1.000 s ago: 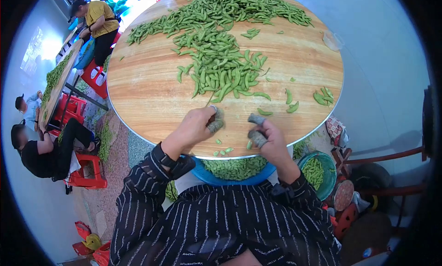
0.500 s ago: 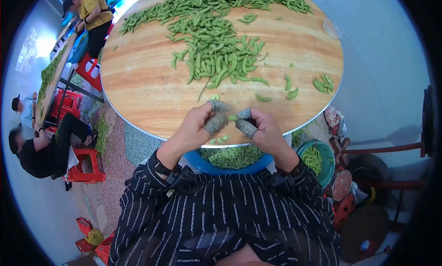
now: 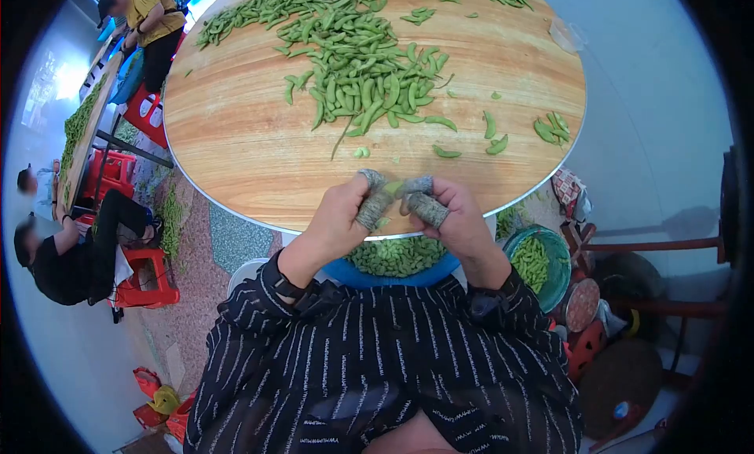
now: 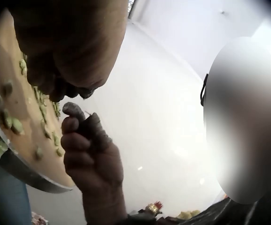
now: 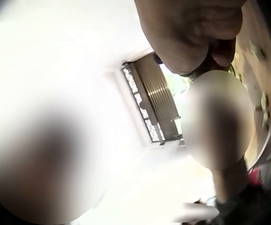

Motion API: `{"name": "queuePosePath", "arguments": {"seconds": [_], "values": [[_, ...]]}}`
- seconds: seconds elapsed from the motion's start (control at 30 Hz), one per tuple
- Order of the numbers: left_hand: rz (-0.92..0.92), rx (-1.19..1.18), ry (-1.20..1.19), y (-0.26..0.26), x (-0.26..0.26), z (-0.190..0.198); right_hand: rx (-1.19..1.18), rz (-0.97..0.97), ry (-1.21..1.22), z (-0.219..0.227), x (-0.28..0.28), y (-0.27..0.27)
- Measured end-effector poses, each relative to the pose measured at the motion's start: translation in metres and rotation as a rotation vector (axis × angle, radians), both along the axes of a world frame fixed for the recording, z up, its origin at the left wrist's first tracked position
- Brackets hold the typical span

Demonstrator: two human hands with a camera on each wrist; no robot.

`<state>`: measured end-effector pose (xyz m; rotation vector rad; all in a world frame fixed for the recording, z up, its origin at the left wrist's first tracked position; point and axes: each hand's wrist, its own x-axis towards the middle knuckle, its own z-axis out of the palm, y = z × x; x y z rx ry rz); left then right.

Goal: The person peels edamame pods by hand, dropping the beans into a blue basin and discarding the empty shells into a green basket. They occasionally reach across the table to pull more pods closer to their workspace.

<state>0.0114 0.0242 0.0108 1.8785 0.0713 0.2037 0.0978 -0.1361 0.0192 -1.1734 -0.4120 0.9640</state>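
Observation:
A green soybean pod [image 3: 393,187] is pinched between my two hands, just above the near edge of the round wooden table [image 3: 243,163]. My left hand [image 3: 339,216] holds its left end with thumb and forefinger, both in grey wraps. At the other end, the similarly wrapped thumb and forefinger of my right hand [image 3: 462,220] grip the pod. In the left wrist view the right hand [image 4: 95,159] faces the left hand [image 4: 74,42]. A pair of shelled beans [image 3: 362,151] lies beyond the fingers, and a large heap of pods [image 3: 365,93] spreads farther back.
Below the table edge sits a blue basin [image 3: 334,272] of shelled beans. A green bucket [image 3: 563,277] with pods stands at the right. Loose pods [image 3: 447,151] and a small pod pile [image 3: 553,129] lie on the table's right side. Other people work at a table on the left.
My hands were apart a second ago and have come together, with a pod now held between their fingertips. The head view has shifted, so the table sits higher in it.

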Motion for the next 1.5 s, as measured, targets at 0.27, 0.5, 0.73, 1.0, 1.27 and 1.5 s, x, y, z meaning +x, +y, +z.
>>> {"name": "queuePosePath", "arguments": {"seconds": [0.27,0.5,0.73,1.0,1.27,1.5], "values": [[-0.019,0.625,-0.305,-0.005,0.001,-0.002,0.071,-0.008,0.042,-0.01,-0.006,0.005],[-0.031,0.514,-0.333,-0.005,-0.001,-0.008,0.069,-0.008,-0.034,-0.012,-0.007,0.007],[-0.047,0.202,0.011,-0.003,-0.003,-0.01,0.136,0.011,0.155,-0.027,-0.002,0.011],[-0.047,0.293,-0.172,-0.003,-0.002,-0.011,0.076,-0.041,-0.193,-0.015,-0.007,0.012],[-0.011,-0.093,-0.003,-0.003,-0.005,-0.008,0.086,-0.011,-0.053,-0.007,-0.005,0.013],[0.037,0.369,-0.023,-0.008,-0.002,-0.006,-0.087,-0.019,-0.3,-0.013,-0.002,0.012]]}}
